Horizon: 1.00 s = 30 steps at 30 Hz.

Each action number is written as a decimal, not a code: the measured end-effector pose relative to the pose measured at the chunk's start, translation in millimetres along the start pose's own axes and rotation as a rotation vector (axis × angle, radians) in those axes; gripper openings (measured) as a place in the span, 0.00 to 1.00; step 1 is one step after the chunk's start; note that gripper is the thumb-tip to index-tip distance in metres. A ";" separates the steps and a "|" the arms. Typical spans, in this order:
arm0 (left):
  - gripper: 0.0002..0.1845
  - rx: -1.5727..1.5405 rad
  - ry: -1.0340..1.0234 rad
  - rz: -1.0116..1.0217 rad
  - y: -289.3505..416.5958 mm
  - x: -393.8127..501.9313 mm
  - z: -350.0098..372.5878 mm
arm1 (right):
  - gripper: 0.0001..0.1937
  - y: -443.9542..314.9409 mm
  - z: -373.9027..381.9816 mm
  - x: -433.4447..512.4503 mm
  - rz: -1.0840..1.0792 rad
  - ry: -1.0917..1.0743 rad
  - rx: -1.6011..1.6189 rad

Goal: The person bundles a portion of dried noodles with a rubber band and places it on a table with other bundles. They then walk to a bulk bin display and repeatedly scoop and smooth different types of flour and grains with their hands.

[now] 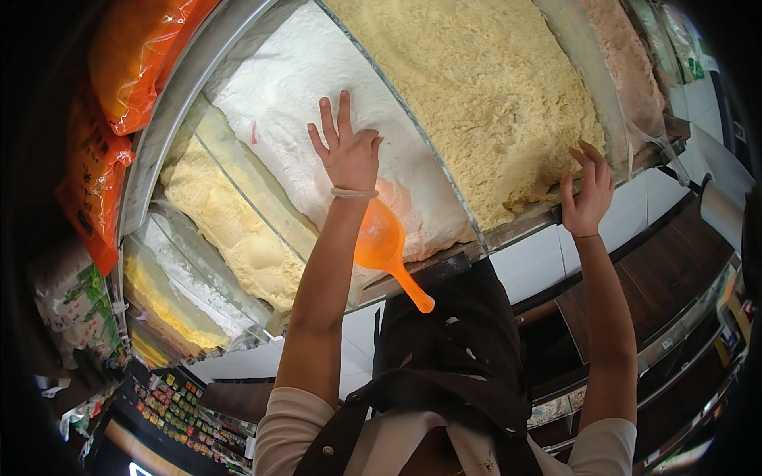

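Note:
My left hand (pixel 354 157) is over a bin of white powder, such as flour (pixel 297 77), with three fingers spread. Its index finger bends towards the thumb, and I see nothing held between them. Just below that wrist, an orange plastic scoop (pixel 384 241) rests on the powder, its handle sticking out over the bin's front edge and its bowl partly hidden by my forearm. My right hand (pixel 586 199) holds nothing. Its fingers are loosely bent and apart, at the front right corner of a bin of pale yellow meal (pixel 476 89).
Clear dividers (pixel 411 119) separate the bins. To the left are bins of cream-coloured powder (pixel 238 220) and yellow powder (pixel 172 303); a pinkish one (pixel 625 53) is at right. Orange plastic bags (pixel 134 65) flank the left side. Dark wooden shelving (pixel 673 256) stands at lower right.

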<state>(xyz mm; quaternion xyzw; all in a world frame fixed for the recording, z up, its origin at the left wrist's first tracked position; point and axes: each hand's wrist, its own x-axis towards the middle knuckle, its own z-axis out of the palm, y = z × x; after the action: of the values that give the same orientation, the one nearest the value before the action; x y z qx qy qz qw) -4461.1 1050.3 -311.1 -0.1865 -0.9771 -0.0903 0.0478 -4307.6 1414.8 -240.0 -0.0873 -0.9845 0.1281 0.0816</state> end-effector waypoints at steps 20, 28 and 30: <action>0.04 -0.009 0.109 -0.047 -6.9 -14.1 -18.7 | 0.19 0.7 0.9 -0.4 0.007 0.000 0.000; 0.10 -0.825 -0.033 -0.105 75.4 -72.0 -88.3 | 0.19 -0.3 1.3 -1.3 0.029 0.005 0.009; 0.09 -0.918 -0.229 0.154 123.9 -103.8 -103.0 | 0.18 -0.8 0.8 -2.0 0.022 0.009 0.004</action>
<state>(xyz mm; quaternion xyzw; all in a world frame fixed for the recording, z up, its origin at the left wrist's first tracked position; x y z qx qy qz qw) -4312.6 1106.5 -203.8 -0.2689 -0.8187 -0.4875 -0.1409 -4305.9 1413.4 -240.8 -0.0987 -0.9828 0.1308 0.0849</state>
